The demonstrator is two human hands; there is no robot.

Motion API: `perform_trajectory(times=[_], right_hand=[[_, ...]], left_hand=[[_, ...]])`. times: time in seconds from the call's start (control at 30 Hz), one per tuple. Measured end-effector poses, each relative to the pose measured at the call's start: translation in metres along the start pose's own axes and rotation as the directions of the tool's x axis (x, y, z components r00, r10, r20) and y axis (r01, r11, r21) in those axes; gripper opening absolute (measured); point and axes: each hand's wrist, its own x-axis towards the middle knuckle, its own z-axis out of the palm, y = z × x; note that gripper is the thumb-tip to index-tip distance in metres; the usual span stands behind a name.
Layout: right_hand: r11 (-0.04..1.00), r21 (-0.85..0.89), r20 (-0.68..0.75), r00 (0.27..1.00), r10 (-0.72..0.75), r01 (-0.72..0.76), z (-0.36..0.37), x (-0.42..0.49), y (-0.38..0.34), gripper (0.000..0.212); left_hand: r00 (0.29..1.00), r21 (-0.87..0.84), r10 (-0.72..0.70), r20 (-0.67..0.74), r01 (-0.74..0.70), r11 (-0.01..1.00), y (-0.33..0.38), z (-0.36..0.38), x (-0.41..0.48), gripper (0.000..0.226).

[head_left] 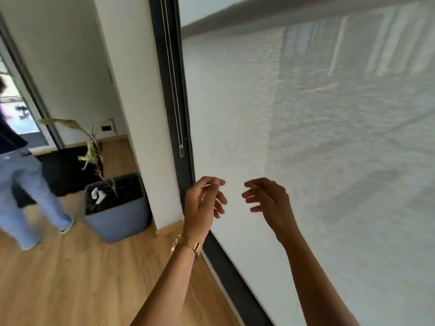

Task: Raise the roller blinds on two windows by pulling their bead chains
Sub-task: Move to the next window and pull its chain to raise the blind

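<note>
A white roller blind (306,149) covers the big window on the right, lowered to the floor. Its thin bead chain (173,78) hangs in a double strand along the dark window frame (164,67), ending in a small clear weight (181,150). My left hand (203,200), with a gold watch on the wrist, is raised below that weight, fingers spread and holding nothing. My right hand (268,198) is held up beside it in front of the blind, also open and apart from the chain.
A grey square planter (117,217) with a wilted plant stands on the wooden floor (82,278) by the white wall column (131,102). A person in jeans (26,184) stands at the left near a dark mat and a second glazed opening.
</note>
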Motion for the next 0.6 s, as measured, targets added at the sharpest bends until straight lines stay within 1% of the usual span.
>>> perform_trajectory(times=[0.07,0.13,0.23,0.3,0.37,0.5,0.6], right_hand=[[1.0,-0.006,0.001,1.0,0.006,-0.006,0.043,0.061,-0.008,0.021],[1.0,-0.003,-0.003,1.0,-0.011,0.011,0.075,0.113,-0.016,0.021],[0.999,-0.011,-0.031,0.999,-0.033,0.033,0.117,0.18,-0.016,0.021],[1.0,-0.014,-0.005,1.0,0.007,-0.007,0.136,0.209,-0.008,0.02],[0.999,0.003,-0.014,0.999,0.034,-0.034,0.153,0.246,0.003,0.019],[0.998,0.065,-0.073,0.997,0.015,-0.011,0.192,0.332,0.022,0.017],[0.997,0.073,-0.051,0.999,-0.014,0.018,0.23,0.409,0.032,0.017]], left_hand=[[0.996,0.043,0.031,0.081,-0.034,0.998,-0.008,-0.028,0.065,0.026],[0.992,0.067,0.056,0.115,-0.064,0.996,-0.018,-0.052,0.128,0.025],[0.996,0.086,0.063,0.063,-0.068,0.994,-0.039,-0.078,0.216,0.024],[0.999,0.086,0.045,0.023,-0.046,0.995,-0.054,-0.088,0.259,0.025],[1.0,0.072,0.028,0.006,-0.028,0.997,-0.071,-0.095,0.304,0.028],[0.999,0.113,0.047,-0.018,-0.044,0.993,-0.108,-0.114,0.402,0.025],[0.995,0.129,0.07,-0.07,-0.061,0.99,-0.144,-0.131,0.486,0.021]])
